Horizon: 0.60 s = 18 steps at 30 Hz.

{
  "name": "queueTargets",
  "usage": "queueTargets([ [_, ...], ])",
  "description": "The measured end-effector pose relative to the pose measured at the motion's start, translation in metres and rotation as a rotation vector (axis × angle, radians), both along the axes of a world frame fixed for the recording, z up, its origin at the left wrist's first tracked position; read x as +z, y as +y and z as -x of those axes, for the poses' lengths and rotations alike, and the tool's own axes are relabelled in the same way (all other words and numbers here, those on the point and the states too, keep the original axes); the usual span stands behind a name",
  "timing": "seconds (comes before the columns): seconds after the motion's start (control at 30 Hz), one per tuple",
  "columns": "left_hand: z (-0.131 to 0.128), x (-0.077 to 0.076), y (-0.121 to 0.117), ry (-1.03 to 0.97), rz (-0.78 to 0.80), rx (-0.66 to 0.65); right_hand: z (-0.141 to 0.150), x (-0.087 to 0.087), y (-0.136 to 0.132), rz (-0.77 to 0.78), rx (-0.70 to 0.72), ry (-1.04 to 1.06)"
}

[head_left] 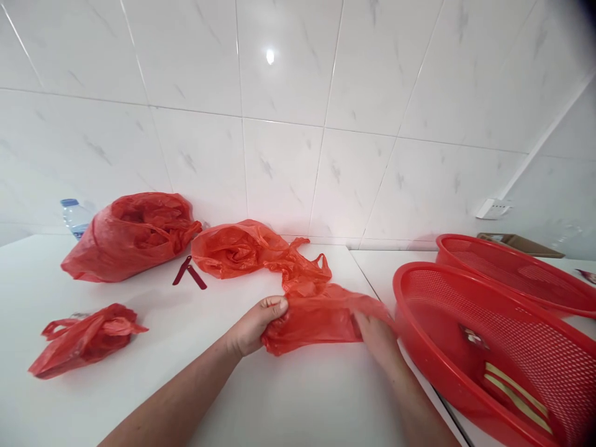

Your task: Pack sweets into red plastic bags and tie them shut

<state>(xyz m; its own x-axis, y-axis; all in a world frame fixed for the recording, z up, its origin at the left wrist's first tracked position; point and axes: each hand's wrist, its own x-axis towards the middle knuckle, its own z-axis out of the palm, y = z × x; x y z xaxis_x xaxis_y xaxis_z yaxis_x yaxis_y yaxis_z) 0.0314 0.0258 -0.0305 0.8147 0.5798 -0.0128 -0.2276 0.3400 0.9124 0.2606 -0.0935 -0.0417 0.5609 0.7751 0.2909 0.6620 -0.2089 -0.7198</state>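
A thin red plastic bag (316,320) is stretched over the white table in front of me. My left hand (261,323) pinches its left edge between thumb and fingers. From the right, my right hand (372,335) reaches into the bag; its fingers are covered by the red film, so their pose is hidden. Just behind lies a crumpled red plastic bag (237,248), its handles trailing to the right and touching the bag in my hands. Left of that is a dark red item made of two narrow strips joined in a V (189,273).
A large, full red bag (125,239) and a clear bottle (74,217) stand at back left. A small red bag (88,340) lies at front left. At right, a red mesh basket (428,323) holds pale strips (516,394); another red basket (507,267) sits behind it.
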Motion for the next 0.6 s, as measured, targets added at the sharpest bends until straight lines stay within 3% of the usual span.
queueTargets([
  [0.13,0.0,0.001,0.005,-0.143,0.071,0.191,0.011,0.003,-0.005,0.309,0.278,0.183],
  [0.23,0.002,0.003,0.005,-0.167,0.105,0.251,0.019,0.006,-0.008,0.392,0.373,0.283],
  [0.43,0.001,0.006,0.002,-0.158,0.1,0.284,0.029,0.011,-0.003,0.191,0.206,0.06],
  [0.53,-0.001,0.006,-0.001,-0.153,0.115,0.27,0.039,0.011,-0.002,0.066,0.249,0.019],
  [0.6,-0.002,0.006,-0.003,-0.149,0.125,0.251,0.043,0.007,-0.002,0.105,0.289,0.05],
])
